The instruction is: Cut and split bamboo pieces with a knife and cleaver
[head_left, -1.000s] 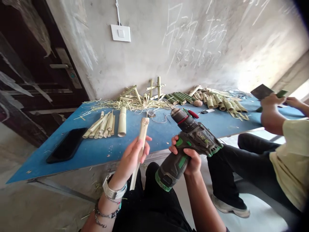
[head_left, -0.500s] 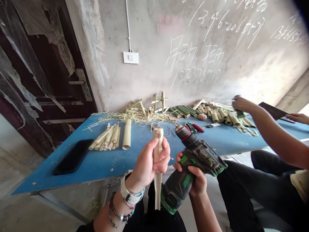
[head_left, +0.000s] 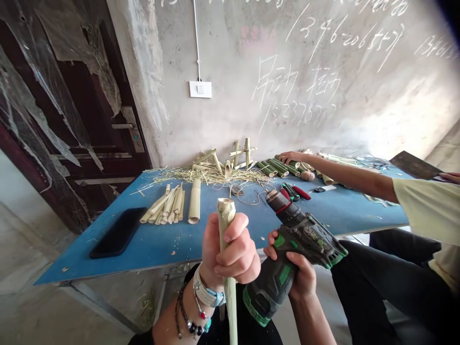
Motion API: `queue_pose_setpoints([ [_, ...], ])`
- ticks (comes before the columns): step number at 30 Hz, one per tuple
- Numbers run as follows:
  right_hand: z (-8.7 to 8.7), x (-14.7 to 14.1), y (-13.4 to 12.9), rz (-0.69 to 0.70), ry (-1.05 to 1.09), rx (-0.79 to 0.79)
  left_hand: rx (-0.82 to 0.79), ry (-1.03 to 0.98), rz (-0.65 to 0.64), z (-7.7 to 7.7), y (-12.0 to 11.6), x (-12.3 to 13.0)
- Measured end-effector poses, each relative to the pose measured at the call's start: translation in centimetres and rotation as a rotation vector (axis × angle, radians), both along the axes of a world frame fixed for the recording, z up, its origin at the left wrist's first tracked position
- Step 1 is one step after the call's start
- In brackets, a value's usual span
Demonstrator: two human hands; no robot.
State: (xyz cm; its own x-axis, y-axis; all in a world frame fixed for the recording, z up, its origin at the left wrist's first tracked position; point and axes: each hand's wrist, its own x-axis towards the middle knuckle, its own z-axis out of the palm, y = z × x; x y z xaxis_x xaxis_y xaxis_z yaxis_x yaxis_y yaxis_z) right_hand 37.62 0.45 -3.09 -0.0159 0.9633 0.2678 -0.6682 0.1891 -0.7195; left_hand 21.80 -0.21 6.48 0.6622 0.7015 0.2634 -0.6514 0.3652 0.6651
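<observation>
My left hand [head_left: 232, 251] is wrapped round a pale bamboo piece [head_left: 226, 213], held upright with its cut end on top and its narrow shaft pointing down. A watch and beaded bracelets circle that wrist. In my right hand [head_left: 300, 273] is a black and green cordless drill [head_left: 305, 235], tilted so its chuck and thin bit point up and to the left. The bit stands apart from the bamboo piece. Behind my hands on the blue table [head_left: 212, 239] lie a bundle of split bamboo strips [head_left: 167, 206] and a short bamboo tube [head_left: 194, 203].
A black phone [head_left: 118, 232] lies at the table's left. Bamboo shavings [head_left: 179, 175], green bamboo tubes [head_left: 276, 167], red-handled pliers [head_left: 301, 191] and a ball of twine [head_left: 307, 175] lie toward the wall. A co-worker's arm [head_left: 352, 172] reaches in from the right.
My left hand has turned the bamboo piece and shifted its grip, so its rounded outer side now shows. The co-worker's hand has moved left to the green tubes. The drill stays in my right hand.
</observation>
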Motion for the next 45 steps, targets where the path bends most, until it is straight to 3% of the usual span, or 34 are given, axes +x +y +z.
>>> queue_pose_setpoints([
  [6,-0.8,0.1,-0.1,0.038,-0.020,-0.023,0.159,0.040,0.000,-0.3,0.1,-0.7],
  [11,-0.4,-0.2,-0.2,-0.013,-0.029,0.018,0.195,0.227,0.304,-0.4,0.0,-1.9],
  [13,-0.2,-0.3,-0.2,-0.021,-0.058,0.025,0.178,0.234,0.355,-0.6,0.1,-2.2],
  [24,-0.8,0.0,0.0,-0.002,-0.084,0.032,0.121,0.340,0.451,-2.7,1.1,-3.8],
  [31,-0.3,-0.1,-0.1,0.048,-0.064,0.082,0.125,0.411,0.476,-3.7,1.0,-4.3],
  [34,-0.2,-0.2,-0.2,0.059,-0.078,0.084,0.238,0.593,0.536,-3.2,0.7,-4.3],
  [37,-0.4,-0.2,-0.1,0.066,-0.066,0.066,0.446,0.802,0.690,-2.5,1.7,-4.6],
  [42,0.1,-0.1,0.0,0.054,-0.044,0.064,0.977,1.258,1.099,-2.6,7.5,-3.9],
  [45,0.5,0.0,-0.4,0.041,-0.032,0.037,1.192,1.697,1.054,-4.0,10.5,-2.0],
])
